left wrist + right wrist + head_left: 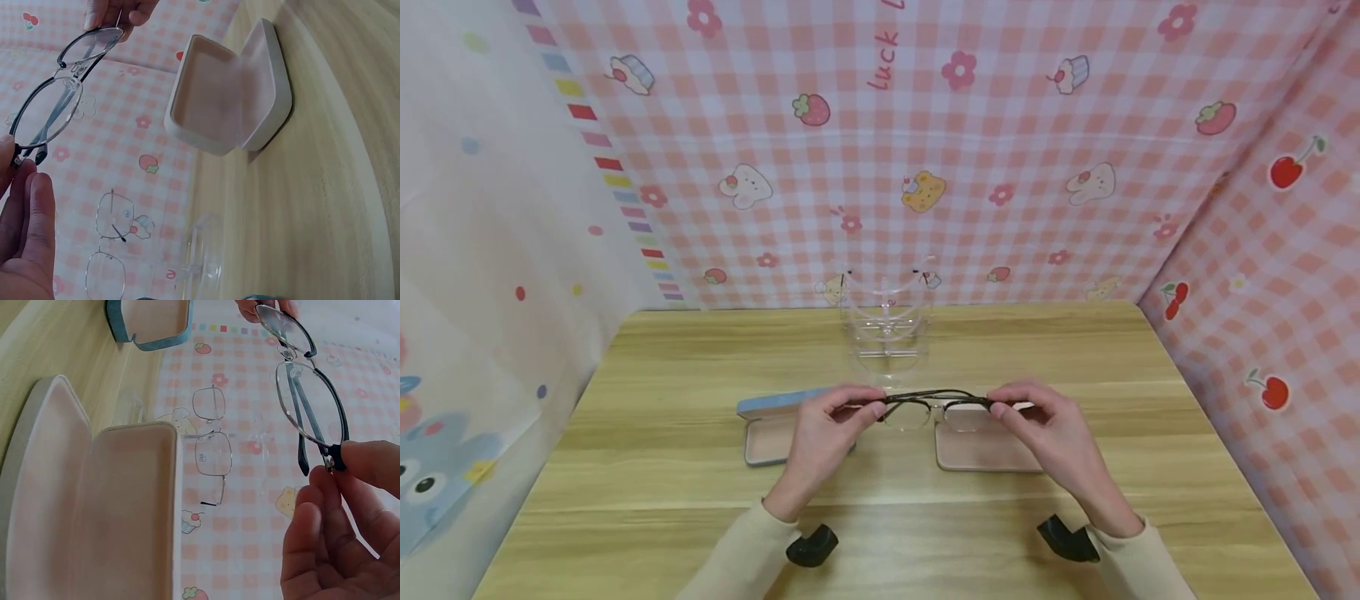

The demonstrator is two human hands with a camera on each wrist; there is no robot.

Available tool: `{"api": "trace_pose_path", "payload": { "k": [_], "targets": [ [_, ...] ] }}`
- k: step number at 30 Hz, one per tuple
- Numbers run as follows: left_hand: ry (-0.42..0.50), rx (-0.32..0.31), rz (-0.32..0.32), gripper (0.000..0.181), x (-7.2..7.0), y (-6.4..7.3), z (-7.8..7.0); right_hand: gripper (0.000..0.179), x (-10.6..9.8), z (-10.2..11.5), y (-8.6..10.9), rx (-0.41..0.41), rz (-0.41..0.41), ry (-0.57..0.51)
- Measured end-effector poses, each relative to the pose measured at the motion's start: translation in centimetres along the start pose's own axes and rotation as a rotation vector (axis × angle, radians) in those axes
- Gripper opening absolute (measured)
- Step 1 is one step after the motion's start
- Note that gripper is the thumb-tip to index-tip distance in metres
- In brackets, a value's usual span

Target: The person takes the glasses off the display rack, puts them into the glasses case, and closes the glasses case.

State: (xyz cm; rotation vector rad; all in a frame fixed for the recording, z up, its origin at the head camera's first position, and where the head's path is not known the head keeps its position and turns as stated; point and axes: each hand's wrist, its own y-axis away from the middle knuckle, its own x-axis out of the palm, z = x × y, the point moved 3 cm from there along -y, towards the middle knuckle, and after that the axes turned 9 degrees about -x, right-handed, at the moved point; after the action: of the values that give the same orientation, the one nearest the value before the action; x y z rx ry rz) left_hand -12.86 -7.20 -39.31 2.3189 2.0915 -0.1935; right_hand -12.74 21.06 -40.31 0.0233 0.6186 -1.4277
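A pair of half-rim glasses (964,403) with dark upper rims and clear lenses is held level between my two hands. My left hand (823,437) pinches one end of the frame between thumb and fingers. At the opposite end, my right hand (1063,433) grips the frame by its hinge. The dark temples lie folded across behind the lenses (309,403). Below my left hand stands an open blue glasses case (778,403), partly hidden by that hand. Under the right hand lies a second open case (988,446) with a pale pink lining.
Toward the back of the wooden table (662,358) stands a clear display stand (886,333). Thin metal-rimmed glasses (214,454) rest on it. A checked pink cloth (850,167) hangs behind, with more patterned cloth on both sides. Each wrist carries a black mount (812,546).
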Motion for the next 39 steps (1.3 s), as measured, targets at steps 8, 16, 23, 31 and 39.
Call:
{"api": "trace_pose_path", "payload": {
  "k": [8, 16, 23, 31, 39],
  "targets": [
    [0.000, -0.034, 0.001, 0.014, 0.6, 0.0, 0.5, 0.013, -0.1, -0.7, 0.5, 0.003, -0.006, -0.024],
    [0.014, -0.087, 0.017, 0.016, 1.2, -0.1, 1.3, 0.016, -0.3, -1.3, 1.1, 0.033, -0.008, -0.014],
    [0.050, -0.146, -0.008, 0.016, 1.9, -0.1, 1.9, 0.018, -0.4, -0.9, 1.5, 0.061, -0.023, 0.034],
    [0.044, -0.230, -0.030, 0.015, 3.0, -0.1, 2.5, 0.022, -0.8, -2.9, 2.3, 0.110, -0.042, 0.063],
    [0.021, -0.245, -0.006, 0.014, 4.1, 0.1, 2.9, 0.022, -1.3, -3.8, 2.9, 0.144, -0.060, 0.074]
  ]
}}
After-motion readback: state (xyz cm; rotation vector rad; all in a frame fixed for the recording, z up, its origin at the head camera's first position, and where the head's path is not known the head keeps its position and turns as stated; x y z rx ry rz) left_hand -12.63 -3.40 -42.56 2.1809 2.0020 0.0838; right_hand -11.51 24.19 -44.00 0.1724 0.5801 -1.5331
